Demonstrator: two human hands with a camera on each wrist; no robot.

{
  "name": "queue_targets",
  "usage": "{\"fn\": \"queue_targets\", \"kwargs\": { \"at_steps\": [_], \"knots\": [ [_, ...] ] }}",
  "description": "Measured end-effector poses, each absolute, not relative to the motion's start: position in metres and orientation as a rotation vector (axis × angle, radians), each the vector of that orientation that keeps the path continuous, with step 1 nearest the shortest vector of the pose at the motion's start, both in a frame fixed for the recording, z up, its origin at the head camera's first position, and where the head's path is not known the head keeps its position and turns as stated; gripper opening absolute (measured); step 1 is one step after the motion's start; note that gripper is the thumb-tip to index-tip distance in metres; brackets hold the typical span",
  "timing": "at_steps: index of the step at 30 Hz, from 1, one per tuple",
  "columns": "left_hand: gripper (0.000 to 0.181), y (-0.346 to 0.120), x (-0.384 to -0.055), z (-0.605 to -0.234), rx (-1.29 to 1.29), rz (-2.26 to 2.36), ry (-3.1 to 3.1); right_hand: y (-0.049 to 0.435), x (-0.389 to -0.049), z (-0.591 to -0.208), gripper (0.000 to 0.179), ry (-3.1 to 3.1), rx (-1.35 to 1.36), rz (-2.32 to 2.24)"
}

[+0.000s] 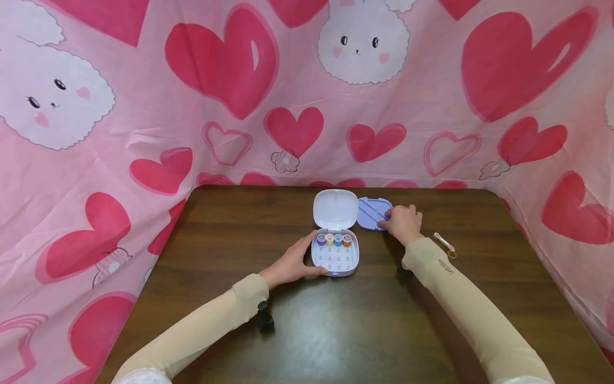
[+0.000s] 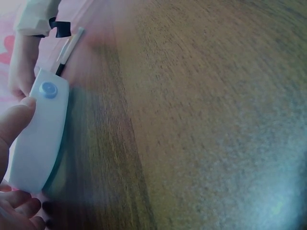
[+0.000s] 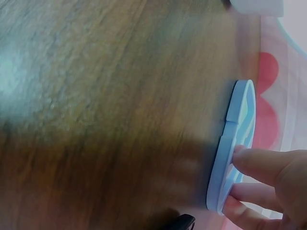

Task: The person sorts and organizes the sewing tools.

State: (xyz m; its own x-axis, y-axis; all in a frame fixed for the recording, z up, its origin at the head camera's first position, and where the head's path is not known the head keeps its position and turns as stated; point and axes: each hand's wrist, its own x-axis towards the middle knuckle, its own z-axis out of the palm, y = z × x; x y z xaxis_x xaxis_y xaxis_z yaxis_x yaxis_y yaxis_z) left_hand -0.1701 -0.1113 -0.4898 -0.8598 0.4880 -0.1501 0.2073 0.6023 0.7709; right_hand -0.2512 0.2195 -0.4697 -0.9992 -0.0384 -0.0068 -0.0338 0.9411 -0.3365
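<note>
An open white case point(image 1: 334, 264) lies on the table with its lid point(image 1: 335, 209) tipped back. Along its back row stand several small round cups point(image 1: 338, 240), coloured purple, cream, blue and orange, behind rows of little pegs. My left hand point(image 1: 293, 262) grips the case from the left, thumb at the front wall beside the blue latch button point(image 2: 48, 90), the other fingers round the side. To the right of the lid is a flat blue-lavender tray point(image 1: 368, 217) with slanted grooves. My right hand point(image 1: 404, 221) holds the right part of that tray, thumb point(image 3: 256, 163) over its rim.
A thin white stick-like item point(image 1: 444, 241) with a yellowish round end lies on the dark wooden table point(image 1: 249, 218), right of the right hand. A pink cloth with hearts and rabbits point(image 1: 297, 80) hangs behind the table and at both sides.
</note>
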Motion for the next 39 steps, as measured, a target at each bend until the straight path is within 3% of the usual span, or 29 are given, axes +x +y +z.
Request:
{"fn": "queue_targets", "kwargs": {
  "at_steps": [14, 39],
  "knots": [
    [0.111, -0.110, -0.170, -0.489, 0.566, 1.129, 2.488, 0.225, -0.244, -0.470, 0.033, 3.121, -0.148, -0.528],
    [0.112, -0.111, -0.169, -0.489, 0.555, 1.127, 2.478, 0.225, -0.203, -0.450, 0.042, 3.141, -0.195, -0.583]
  ]
}}
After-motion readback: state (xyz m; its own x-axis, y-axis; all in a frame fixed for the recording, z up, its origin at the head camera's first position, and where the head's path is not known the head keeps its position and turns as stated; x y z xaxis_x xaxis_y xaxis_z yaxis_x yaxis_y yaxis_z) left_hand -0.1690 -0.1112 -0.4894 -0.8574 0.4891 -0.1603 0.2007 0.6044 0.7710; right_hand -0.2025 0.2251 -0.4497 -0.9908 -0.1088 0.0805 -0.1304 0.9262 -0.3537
